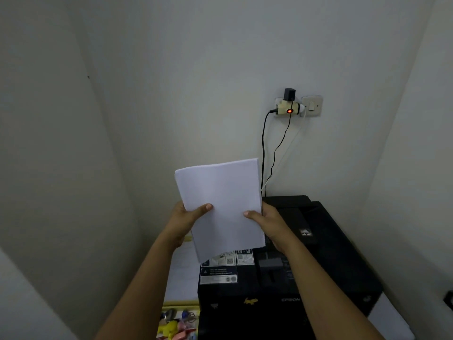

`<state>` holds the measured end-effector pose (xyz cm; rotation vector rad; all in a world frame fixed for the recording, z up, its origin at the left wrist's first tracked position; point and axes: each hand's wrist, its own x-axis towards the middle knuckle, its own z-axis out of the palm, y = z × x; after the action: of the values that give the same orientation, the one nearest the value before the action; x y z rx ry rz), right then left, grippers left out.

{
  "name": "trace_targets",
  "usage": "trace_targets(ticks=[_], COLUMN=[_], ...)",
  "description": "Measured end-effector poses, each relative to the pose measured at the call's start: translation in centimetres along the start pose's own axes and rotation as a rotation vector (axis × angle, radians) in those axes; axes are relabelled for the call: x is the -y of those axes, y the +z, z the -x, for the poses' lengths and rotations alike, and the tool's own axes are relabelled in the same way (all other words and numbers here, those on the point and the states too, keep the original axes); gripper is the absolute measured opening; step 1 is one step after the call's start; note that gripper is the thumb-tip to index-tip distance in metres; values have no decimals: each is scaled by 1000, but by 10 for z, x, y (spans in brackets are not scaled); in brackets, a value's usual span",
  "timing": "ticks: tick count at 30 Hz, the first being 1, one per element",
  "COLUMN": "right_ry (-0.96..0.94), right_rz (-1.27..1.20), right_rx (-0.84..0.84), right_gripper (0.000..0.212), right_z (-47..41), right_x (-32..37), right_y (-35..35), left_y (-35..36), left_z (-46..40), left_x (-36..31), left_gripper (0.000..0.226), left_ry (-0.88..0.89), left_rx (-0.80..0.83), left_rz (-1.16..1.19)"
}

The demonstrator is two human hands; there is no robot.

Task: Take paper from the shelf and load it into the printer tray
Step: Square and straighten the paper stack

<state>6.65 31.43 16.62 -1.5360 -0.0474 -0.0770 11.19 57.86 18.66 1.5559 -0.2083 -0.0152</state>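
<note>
A white stack of paper (221, 204) is held up in the air in front of the wall, above the left part of the black printer (318, 261). My left hand (187, 217) grips the stack's left edge, thumb on the front. My right hand (267, 222) grips its right edge the same way. The printer stands below and to the right, its top partly hidden by the paper and my right forearm. White labels (220, 268) show on the printer's top just under the stack. I cannot make out the printer tray.
A wall socket with a plug adapter and red light (289, 107) sits above the printer, cables (263, 153) hanging down behind it. A light switch (311, 106) is beside it. A yellow-edged box of small colourful items (176, 322) lies left of the printer. Walls close in on both sides.
</note>
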Motion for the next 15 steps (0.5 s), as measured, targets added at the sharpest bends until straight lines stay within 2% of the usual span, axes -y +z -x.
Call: trace_targets(ticks=[6, 11, 15], right_ry=[46, 74, 84], right_rz=[-22, -47, -60], right_rx=[-60, -114, -127], right_gripper=[27, 27, 26], right_z=[4, 1, -3], right_x=[-27, -39, -39], right_y=[1, 0, 6], left_y=[3, 8, 20], left_z=[1, -2, -3], left_x=[20, 22, 16], left_gripper=[41, 53, 40], left_ry=[-45, -68, -91], left_rx=[7, 20, -32], left_rz=[-21, -6, 38])
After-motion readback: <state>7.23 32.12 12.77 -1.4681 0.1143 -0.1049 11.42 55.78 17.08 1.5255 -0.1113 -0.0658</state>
